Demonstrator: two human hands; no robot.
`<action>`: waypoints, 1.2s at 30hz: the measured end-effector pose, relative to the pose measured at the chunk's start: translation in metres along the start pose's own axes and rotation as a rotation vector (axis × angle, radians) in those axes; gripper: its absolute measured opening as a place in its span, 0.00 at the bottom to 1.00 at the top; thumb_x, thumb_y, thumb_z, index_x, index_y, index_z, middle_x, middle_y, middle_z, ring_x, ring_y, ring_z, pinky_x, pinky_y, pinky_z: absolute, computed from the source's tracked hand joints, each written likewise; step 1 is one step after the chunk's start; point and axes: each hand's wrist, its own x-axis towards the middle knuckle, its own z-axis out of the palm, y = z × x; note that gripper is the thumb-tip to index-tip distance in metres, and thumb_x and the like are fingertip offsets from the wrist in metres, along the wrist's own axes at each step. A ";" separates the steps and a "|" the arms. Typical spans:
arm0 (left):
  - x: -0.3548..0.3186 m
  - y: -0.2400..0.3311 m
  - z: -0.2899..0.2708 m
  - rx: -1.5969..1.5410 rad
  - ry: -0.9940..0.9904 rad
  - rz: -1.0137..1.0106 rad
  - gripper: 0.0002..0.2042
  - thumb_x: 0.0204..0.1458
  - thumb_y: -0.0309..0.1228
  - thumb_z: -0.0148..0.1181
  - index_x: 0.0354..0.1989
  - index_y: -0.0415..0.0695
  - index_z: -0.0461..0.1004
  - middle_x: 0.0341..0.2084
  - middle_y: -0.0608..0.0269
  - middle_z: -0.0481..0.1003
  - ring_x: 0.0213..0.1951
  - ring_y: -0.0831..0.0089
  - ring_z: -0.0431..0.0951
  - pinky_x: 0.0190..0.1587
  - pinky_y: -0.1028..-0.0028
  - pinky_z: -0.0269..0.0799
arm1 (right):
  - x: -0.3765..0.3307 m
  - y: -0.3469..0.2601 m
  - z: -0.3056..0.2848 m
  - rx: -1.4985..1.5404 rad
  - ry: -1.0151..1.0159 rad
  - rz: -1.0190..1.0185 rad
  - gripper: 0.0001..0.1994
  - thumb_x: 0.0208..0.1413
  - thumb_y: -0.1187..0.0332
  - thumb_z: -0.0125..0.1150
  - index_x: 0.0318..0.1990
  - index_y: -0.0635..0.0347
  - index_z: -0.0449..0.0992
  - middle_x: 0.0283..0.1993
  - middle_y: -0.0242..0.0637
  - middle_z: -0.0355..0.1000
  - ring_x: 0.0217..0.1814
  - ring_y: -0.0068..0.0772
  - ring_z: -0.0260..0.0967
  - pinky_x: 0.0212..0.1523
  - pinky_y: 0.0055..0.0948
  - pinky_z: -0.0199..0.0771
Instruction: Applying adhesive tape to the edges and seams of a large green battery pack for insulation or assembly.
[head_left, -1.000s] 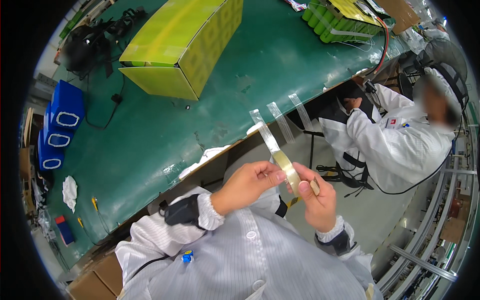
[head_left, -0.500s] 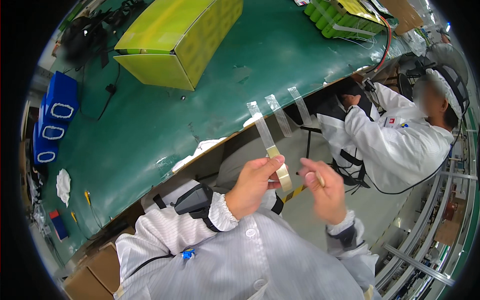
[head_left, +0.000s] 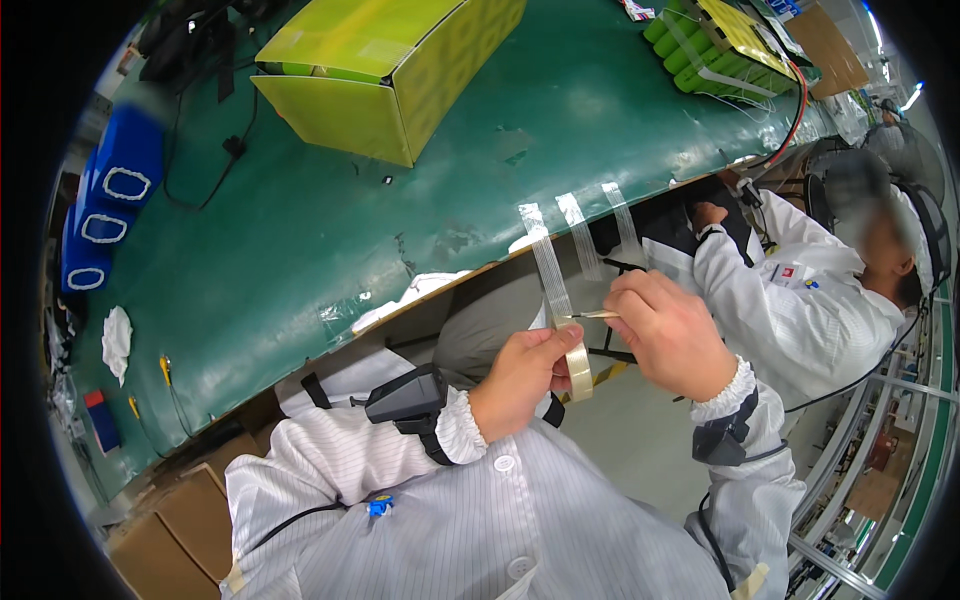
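My left hand (head_left: pixel 520 378) is closed on a roll of clear tape (head_left: pixel 579 372), thumb on top. From the roll a tape strip (head_left: pixel 549 268) runs taut up to the edge of the green table. My right hand (head_left: pixel 672 338) pinches a thin tool (head_left: pixel 598 315) with a pale handle and a narrow dark tip. That tip lies at the tape just above my left thumb; whether it touches cannot be made out. Beside the taut strip, two more tape strips (head_left: pixel 579 238) (head_left: pixel 621 215) hang from the table edge.
A yellow-green box (head_left: pixel 400 95) stands on the green table (head_left: pixel 300 230). Farther right lies a green battery pack (head_left: pixel 715 55) with red and black wires. Blue boxes (head_left: pixel 125 160) and a white cloth (head_left: pixel 116 342) are at left. A seated co-worker (head_left: pixel 800 270) is close on my right.
My right hand has moved up and inward, bringing the thin tool's tip to the tape by my left thumb. The left hand still holds the roll. The whole view has shifted slightly.
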 end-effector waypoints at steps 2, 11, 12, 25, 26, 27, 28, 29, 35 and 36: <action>0.000 0.000 0.001 -0.015 0.041 -0.011 0.16 0.66 0.44 0.56 0.40 0.40 0.76 0.32 0.65 0.77 0.34 0.76 0.77 0.42 0.73 0.74 | 0.002 0.002 -0.002 -0.075 -0.013 -0.036 0.11 0.46 0.78 0.62 0.39 0.61 0.72 0.44 0.39 0.71 0.44 0.45 0.71 0.40 0.41 0.75; -0.002 0.002 0.005 -0.023 0.011 -0.037 0.16 0.66 0.46 0.54 0.40 0.44 0.77 0.35 0.69 0.76 0.38 0.78 0.76 0.45 0.72 0.73 | 0.012 0.003 0.002 -0.112 0.062 -0.110 0.14 0.42 0.79 0.60 0.40 0.63 0.77 0.40 0.36 0.70 0.42 0.39 0.71 0.40 0.35 0.76; -0.002 0.001 0.005 -0.026 0.014 -0.036 0.16 0.66 0.46 0.54 0.40 0.44 0.77 0.35 0.69 0.76 0.38 0.78 0.76 0.45 0.72 0.73 | 0.014 0.002 0.003 -0.115 0.053 -0.125 0.14 0.42 0.79 0.60 0.40 0.63 0.77 0.39 0.36 0.70 0.41 0.39 0.71 0.40 0.35 0.76; -0.005 0.002 0.005 -0.047 0.017 -0.029 0.15 0.65 0.45 0.57 0.38 0.45 0.77 0.34 0.70 0.75 0.38 0.78 0.74 0.45 0.71 0.72 | 0.019 -0.003 0.003 -0.130 0.007 -0.180 0.16 0.39 0.78 0.61 0.41 0.66 0.78 0.40 0.39 0.71 0.39 0.41 0.70 0.40 0.36 0.74; -0.006 0.002 0.005 -0.047 0.020 -0.025 0.15 0.65 0.45 0.57 0.38 0.45 0.77 0.34 0.70 0.75 0.38 0.78 0.74 0.45 0.71 0.72 | 0.019 -0.004 0.003 -0.128 0.007 -0.182 0.16 0.39 0.78 0.61 0.41 0.66 0.78 0.40 0.39 0.71 0.39 0.41 0.70 0.40 0.36 0.74; -0.006 0.002 0.006 -0.046 0.018 -0.026 0.15 0.65 0.45 0.57 0.38 0.45 0.77 0.34 0.70 0.75 0.38 0.78 0.74 0.45 0.71 0.72 | 0.018 -0.004 0.002 -0.143 0.001 -0.179 0.16 0.40 0.78 0.61 0.41 0.66 0.78 0.39 0.39 0.70 0.39 0.41 0.69 0.40 0.36 0.74; -0.006 0.002 0.006 -0.040 0.011 -0.029 0.15 0.65 0.45 0.57 0.38 0.45 0.77 0.34 0.70 0.75 0.38 0.78 0.74 0.45 0.71 0.72 | 0.018 -0.005 0.001 -0.157 -0.005 -0.176 0.15 0.40 0.78 0.61 0.40 0.66 0.78 0.39 0.39 0.70 0.39 0.41 0.69 0.40 0.36 0.74; -0.006 0.002 0.007 -0.033 0.005 -0.031 0.15 0.65 0.45 0.57 0.38 0.45 0.77 0.34 0.70 0.75 0.38 0.78 0.74 0.45 0.70 0.72 | 0.017 -0.005 0.001 -0.158 -0.004 -0.174 0.15 0.40 0.78 0.61 0.40 0.66 0.78 0.39 0.39 0.70 0.39 0.41 0.69 0.40 0.36 0.74; -0.005 0.002 0.005 -0.029 0.017 -0.034 0.15 0.65 0.45 0.56 0.39 0.45 0.77 0.34 0.70 0.75 0.38 0.78 0.74 0.45 0.70 0.73 | 0.021 -0.004 0.003 -0.200 -0.006 -0.210 0.14 0.43 0.73 0.60 0.39 0.65 0.76 0.36 0.36 0.67 0.39 0.38 0.68 0.41 0.34 0.73; -0.005 0.002 0.006 -0.030 0.017 -0.033 0.15 0.65 0.45 0.56 0.39 0.45 0.77 0.34 0.70 0.75 0.38 0.78 0.74 0.45 0.70 0.73 | 0.021 -0.004 0.003 -0.209 -0.006 -0.212 0.14 0.42 0.72 0.61 0.39 0.65 0.76 0.36 0.36 0.67 0.39 0.38 0.68 0.41 0.34 0.73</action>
